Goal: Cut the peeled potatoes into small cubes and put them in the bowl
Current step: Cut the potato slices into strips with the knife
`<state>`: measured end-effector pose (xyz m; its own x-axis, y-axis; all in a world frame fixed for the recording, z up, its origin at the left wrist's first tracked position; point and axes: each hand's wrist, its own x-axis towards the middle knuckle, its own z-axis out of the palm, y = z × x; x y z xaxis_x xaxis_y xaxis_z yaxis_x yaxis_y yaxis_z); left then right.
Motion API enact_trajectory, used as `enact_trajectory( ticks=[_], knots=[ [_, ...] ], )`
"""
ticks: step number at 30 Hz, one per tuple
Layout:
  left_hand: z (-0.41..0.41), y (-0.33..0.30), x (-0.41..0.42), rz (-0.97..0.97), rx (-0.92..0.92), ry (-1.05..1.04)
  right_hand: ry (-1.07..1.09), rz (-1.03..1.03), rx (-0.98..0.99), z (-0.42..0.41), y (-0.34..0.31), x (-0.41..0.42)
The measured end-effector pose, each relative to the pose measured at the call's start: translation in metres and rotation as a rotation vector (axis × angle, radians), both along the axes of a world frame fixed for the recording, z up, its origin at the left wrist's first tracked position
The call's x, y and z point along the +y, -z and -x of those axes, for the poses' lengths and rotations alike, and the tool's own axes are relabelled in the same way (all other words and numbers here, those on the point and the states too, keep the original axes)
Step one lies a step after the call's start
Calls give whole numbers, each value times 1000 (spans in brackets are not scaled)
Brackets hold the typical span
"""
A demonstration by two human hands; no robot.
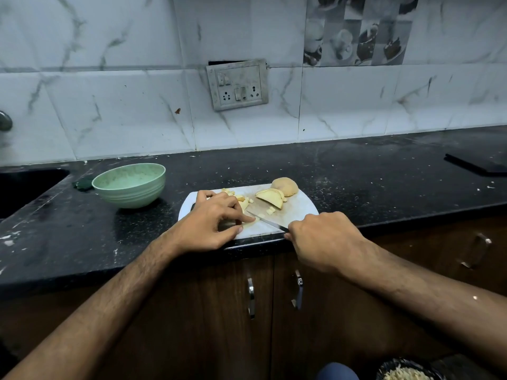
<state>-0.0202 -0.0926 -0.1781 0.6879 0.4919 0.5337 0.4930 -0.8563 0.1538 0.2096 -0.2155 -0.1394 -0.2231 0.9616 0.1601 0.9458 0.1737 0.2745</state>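
Note:
A white cutting board [297, 212] lies at the front edge of the black counter. On it my left hand [216, 223] presses a potato piece [245, 205], mostly hidden under the fingers. My right hand [321, 239] grips a knife [264, 220] whose blade tip meets the piece by my left fingertips. Potato slices [270, 198] and a whole peeled potato [285, 187] lie at the board's far side, with several small cubes [270, 211] scattered around. A pale green bowl [130, 185] stands to the left of the board; its inside is not visible.
A dark sink [24, 187] is set into the counter at far left. A black flat object [478, 165] lies at far right. A socket plate [237, 85] is on the tiled wall. Brown cabinet doors with metal handles [251, 297] are below the counter.

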Motion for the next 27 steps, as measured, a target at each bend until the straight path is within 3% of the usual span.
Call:
enact_trajectory(
  ticks=[4,14,20,27],
  knots=[
    [4,3,-2,-34,-54,2,-12,-82,-68,-6,-4,-2],
    [5,5,0,-35,-117,13,51,130,148,1,-10,-2],
    [6,4,-1,-32,-118,9,9,33,12,7,-6,-7],
    [6,3,-2,3,-127,15,63,154,111,1,-14,0]
  ],
)
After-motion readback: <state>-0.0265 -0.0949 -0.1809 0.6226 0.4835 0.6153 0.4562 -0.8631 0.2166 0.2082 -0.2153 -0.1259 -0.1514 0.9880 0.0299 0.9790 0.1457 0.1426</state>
